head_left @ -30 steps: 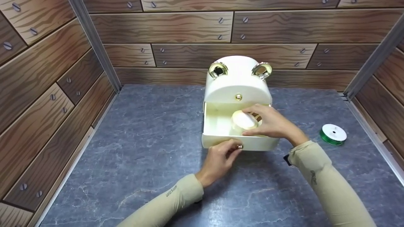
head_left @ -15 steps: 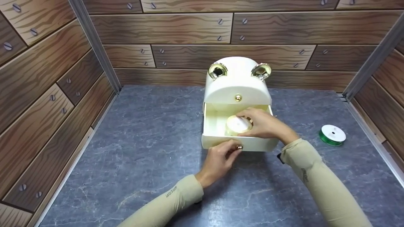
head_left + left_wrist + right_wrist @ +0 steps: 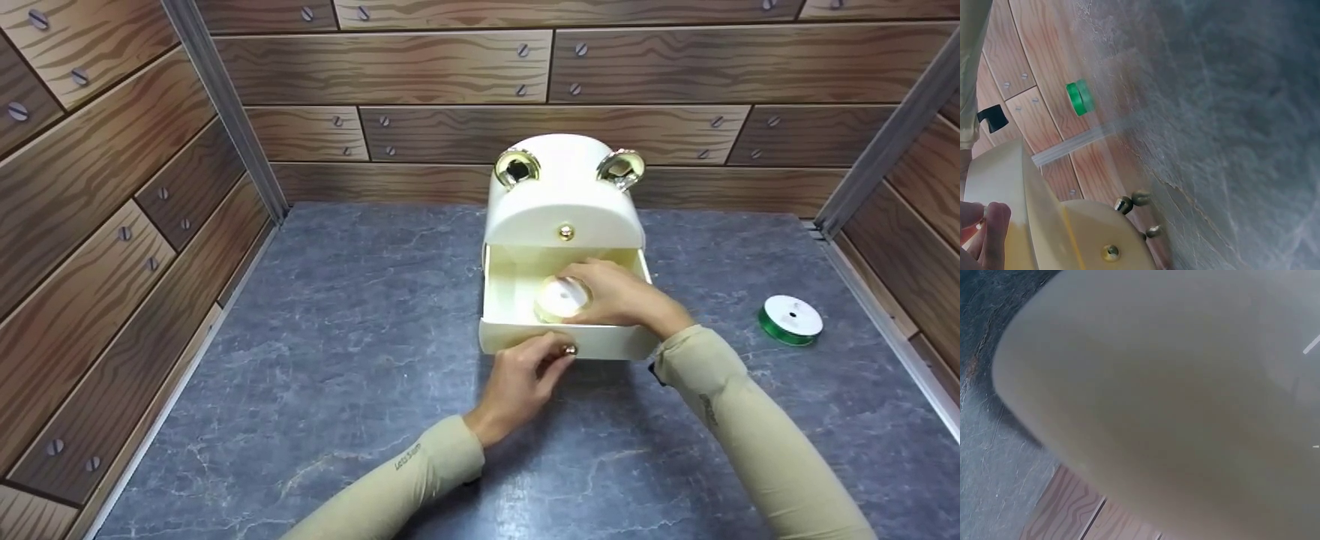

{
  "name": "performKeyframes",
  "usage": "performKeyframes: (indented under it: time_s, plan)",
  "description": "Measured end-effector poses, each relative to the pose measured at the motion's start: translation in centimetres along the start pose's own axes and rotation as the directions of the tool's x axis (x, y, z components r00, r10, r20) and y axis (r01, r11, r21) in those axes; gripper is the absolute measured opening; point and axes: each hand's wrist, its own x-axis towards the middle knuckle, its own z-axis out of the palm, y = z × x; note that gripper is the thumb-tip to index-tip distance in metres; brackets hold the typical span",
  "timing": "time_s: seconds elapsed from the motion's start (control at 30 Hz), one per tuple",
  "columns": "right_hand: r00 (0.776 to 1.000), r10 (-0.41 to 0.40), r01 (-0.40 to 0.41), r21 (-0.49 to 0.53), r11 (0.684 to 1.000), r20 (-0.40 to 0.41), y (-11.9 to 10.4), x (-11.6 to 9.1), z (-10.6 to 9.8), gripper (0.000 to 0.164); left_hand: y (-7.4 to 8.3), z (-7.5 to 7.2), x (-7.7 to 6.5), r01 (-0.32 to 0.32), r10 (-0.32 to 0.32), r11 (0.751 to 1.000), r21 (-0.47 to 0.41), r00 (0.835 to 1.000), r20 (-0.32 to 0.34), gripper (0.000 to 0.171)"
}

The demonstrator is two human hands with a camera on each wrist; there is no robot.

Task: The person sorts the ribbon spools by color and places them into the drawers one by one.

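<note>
A white desktop drawer box with a rounded top and gold ear-like rings stands with its lower drawer pulled out. My left hand pinches the small metal knob on that drawer's front. In the left wrist view, fingertips of the left hand show at the drawer front. Inside the drawer, my right hand grips a round spool with a white face and pale yellowish side, its fingers around the right side. The right wrist view shows mostly the blurred pale drawer; the hand is hidden there.
A spool of green ribbon with a white face lies on the dark marbled table to the right. Wood-patterned walls enclose the back and sides. The upper drawer, with its gold knob, is closed.
My right hand has moved left and slightly down inside the drawer with the pale spool, which lies flatter now. The left hand stays at the knob, and the drawer has not moved.
</note>
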Motion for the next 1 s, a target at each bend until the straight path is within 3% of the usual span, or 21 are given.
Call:
performKeyframes:
  time_s: [0.2,1.0]
  plan:
    - [1.000,-0.013,0.012,-0.054,0.998,-0.008,0.07,0.18,0.42,0.059,0.06,-0.13,-0.04,-0.005,0.005,1.000,0.019,1.000,0.003,0.007]
    - [1.000,-0.010,0.010,-0.038,0.999,0.008,0.16,0.08,0.01,0.068,-0.12,0.04,0.02,-0.010,0.010,1.000,0.002,1.000,-0.005,0.007]
